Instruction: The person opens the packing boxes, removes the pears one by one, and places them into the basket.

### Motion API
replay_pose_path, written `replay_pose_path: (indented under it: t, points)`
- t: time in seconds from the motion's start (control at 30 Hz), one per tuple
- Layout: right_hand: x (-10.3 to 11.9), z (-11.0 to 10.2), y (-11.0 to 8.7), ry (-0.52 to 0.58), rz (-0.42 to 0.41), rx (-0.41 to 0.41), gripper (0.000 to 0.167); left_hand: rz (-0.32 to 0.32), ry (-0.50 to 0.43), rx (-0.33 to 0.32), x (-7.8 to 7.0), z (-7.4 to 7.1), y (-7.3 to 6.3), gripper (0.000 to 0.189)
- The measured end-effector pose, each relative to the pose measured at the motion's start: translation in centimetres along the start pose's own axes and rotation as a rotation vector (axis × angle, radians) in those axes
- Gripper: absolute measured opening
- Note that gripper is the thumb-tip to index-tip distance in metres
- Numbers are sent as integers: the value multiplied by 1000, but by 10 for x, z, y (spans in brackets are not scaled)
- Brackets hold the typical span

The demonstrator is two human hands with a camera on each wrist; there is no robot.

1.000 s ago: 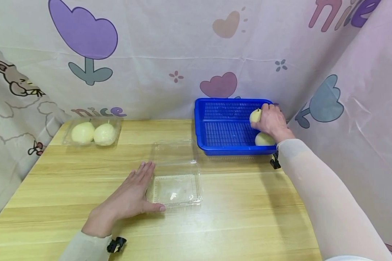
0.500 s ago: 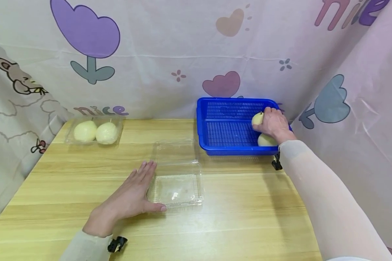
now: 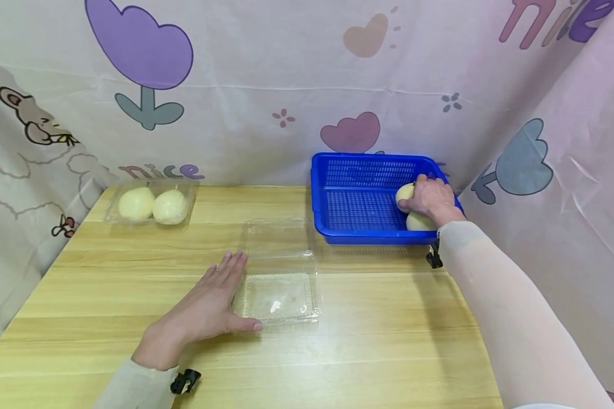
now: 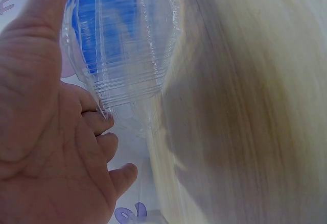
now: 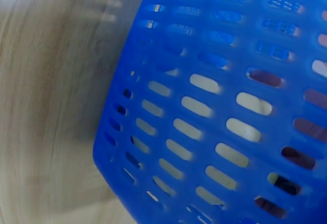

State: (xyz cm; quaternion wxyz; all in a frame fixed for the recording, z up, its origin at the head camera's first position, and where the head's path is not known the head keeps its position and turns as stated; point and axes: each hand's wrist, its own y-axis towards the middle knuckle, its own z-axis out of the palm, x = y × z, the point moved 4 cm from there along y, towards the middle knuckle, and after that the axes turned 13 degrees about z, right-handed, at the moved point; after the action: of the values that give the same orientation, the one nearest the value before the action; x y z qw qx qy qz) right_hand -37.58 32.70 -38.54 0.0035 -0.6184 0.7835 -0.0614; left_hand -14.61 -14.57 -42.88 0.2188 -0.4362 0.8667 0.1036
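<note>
In the head view, my right hand [image 3: 432,199] reaches into the blue basket [image 3: 358,233] and grips a pale yellow pear [image 3: 404,195] at its right side. A second pear [image 3: 419,221] lies just below that hand, near the basket's front right corner. My left hand [image 3: 204,307] rests with extended fingers and thumb along the left side of a clear plastic clamshell box [image 3: 278,295], which lies with its lid unfolded. The left wrist view shows the fingertips at the wall of the box [image 4: 127,76]. In the right wrist view, basket mesh [image 5: 199,117] hides the right hand's grip.
At the back left of the wooden table [image 3: 378,341] stands another clear box [image 3: 111,213] holding two pears [image 3: 170,207]. A printed curtain [image 3: 245,68] hangs behind the table and along both sides.
The right hand and the gripped pear have sunk a little lower in the basket. The whole head view has shifted slightly. The left hand stays at the box.
</note>
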Motion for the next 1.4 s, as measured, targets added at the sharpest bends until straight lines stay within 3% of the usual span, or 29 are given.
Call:
replay_pose_path:
  t: [0.5,1.03,1.4]
  points:
    - [1,1,1,-34,50,51,96,0,3,2,0,-1,0,140]
    - [2,2,0,-28,98,61,94,-4,2,-2,0,0,-1,141]
    - [2,-3,-3,24,86,58,92,1,2,-1,0,-1,0,141]
